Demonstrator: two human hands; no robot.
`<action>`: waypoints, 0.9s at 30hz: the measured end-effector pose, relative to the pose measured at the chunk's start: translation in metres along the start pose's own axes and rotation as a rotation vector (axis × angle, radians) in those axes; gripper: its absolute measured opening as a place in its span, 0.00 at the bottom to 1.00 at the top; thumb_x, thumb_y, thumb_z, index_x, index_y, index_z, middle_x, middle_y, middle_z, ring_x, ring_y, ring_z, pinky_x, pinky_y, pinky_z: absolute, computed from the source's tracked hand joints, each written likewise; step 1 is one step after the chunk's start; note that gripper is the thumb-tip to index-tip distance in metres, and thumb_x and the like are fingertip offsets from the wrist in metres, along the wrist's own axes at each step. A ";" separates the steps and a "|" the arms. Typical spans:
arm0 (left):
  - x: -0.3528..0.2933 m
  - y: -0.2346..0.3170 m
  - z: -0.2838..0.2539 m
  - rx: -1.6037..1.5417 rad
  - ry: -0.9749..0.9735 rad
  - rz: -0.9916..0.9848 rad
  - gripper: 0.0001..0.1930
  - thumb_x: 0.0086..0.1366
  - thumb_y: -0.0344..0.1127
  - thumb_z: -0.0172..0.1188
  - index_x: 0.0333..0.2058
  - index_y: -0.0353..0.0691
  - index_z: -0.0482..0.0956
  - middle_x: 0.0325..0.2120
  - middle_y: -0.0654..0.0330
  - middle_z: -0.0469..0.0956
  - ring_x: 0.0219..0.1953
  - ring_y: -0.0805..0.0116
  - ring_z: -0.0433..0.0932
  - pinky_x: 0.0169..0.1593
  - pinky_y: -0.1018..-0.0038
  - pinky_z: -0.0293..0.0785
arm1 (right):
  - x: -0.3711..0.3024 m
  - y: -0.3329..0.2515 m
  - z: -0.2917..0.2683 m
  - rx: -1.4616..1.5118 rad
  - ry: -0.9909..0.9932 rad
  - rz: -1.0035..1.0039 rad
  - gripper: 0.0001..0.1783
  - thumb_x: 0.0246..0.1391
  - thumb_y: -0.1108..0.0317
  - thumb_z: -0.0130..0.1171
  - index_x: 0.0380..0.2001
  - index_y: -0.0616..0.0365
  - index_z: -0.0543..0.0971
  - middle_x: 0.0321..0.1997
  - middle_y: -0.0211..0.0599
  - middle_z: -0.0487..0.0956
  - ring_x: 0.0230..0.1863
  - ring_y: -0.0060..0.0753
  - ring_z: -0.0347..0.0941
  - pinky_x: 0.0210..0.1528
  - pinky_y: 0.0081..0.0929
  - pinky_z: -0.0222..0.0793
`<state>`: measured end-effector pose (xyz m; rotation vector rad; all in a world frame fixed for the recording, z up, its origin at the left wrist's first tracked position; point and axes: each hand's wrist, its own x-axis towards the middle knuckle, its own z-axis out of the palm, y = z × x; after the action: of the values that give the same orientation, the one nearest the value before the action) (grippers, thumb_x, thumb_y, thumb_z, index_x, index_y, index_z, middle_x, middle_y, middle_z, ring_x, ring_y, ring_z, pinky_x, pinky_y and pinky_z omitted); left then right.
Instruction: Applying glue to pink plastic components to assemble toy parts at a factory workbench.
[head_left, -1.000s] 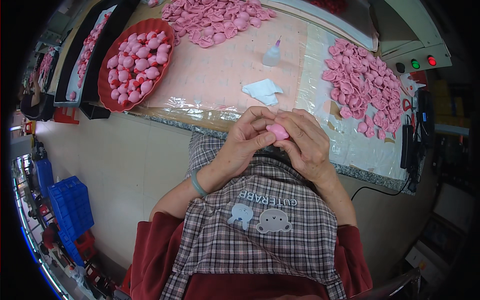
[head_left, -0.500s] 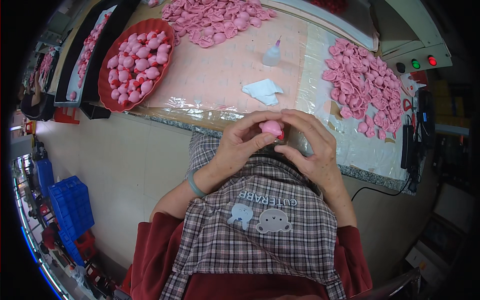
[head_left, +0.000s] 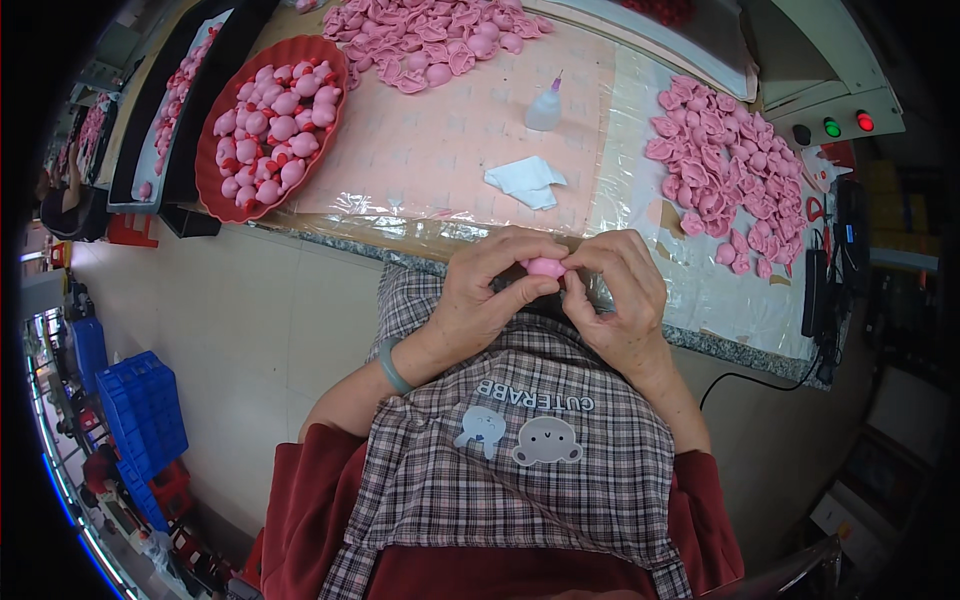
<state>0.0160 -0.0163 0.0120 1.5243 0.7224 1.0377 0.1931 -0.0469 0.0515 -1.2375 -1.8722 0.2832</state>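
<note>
A small rounded pink piece (head_left: 546, 267), rubbery in look, is held just off the table's front edge, with a bit of red at its right end. Between thumb and fingers, my left hand (head_left: 480, 290) grips its left side. My right hand (head_left: 622, 295) pinches the right end, where the fingertips hide most of the red part. Beyond my hands, a folded white cloth (head_left: 524, 182) lies on the table, and a white squeeze bottle (head_left: 544, 108) with a purple needle tip stands upright behind it.
A red scalloped bowl (head_left: 207, 165) of pink-and-red pieces sits at the left, beside a black tray (head_left: 125, 180). Pink shells are heaped at the back (head_left: 420, 45) and at the right (head_left: 715, 160). A machine with lit buttons (head_left: 830, 128) stands far right.
My right thumb and fingers have closed in on the piece's right end. The piece has turned in my left hand, so less red shows.
</note>
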 end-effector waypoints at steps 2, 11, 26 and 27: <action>0.000 0.000 0.000 0.033 0.003 0.034 0.15 0.56 0.27 0.67 0.43 0.37 0.80 0.39 0.56 0.80 0.40 0.66 0.79 0.44 0.74 0.75 | 0.000 -0.001 0.000 0.021 0.006 0.009 0.13 0.36 0.83 0.64 0.29 0.62 0.77 0.30 0.40 0.76 0.33 0.41 0.74 0.34 0.31 0.70; 0.000 0.001 0.001 0.064 0.029 0.079 0.15 0.53 0.26 0.68 0.41 0.36 0.82 0.39 0.55 0.81 0.39 0.66 0.81 0.42 0.75 0.77 | 0.000 0.000 0.000 0.042 0.014 -0.014 0.13 0.36 0.84 0.65 0.29 0.63 0.78 0.30 0.40 0.76 0.32 0.39 0.74 0.32 0.29 0.70; 0.000 0.002 -0.001 0.087 0.000 0.102 0.14 0.54 0.25 0.68 0.40 0.33 0.82 0.39 0.53 0.80 0.40 0.66 0.79 0.43 0.75 0.76 | -0.002 0.005 0.002 0.070 0.009 -0.021 0.12 0.36 0.84 0.66 0.28 0.63 0.78 0.30 0.40 0.78 0.32 0.40 0.75 0.33 0.29 0.71; 0.001 0.002 -0.002 0.098 -0.001 0.102 0.14 0.54 0.26 0.68 0.40 0.33 0.82 0.38 0.53 0.80 0.40 0.66 0.79 0.43 0.75 0.76 | -0.002 0.005 0.001 0.069 0.009 -0.020 0.12 0.36 0.84 0.66 0.28 0.63 0.78 0.30 0.40 0.78 0.32 0.40 0.75 0.33 0.29 0.71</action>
<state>0.0147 -0.0155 0.0139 1.6605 0.7093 1.0908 0.1955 -0.0458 0.0466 -1.1707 -1.8507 0.3283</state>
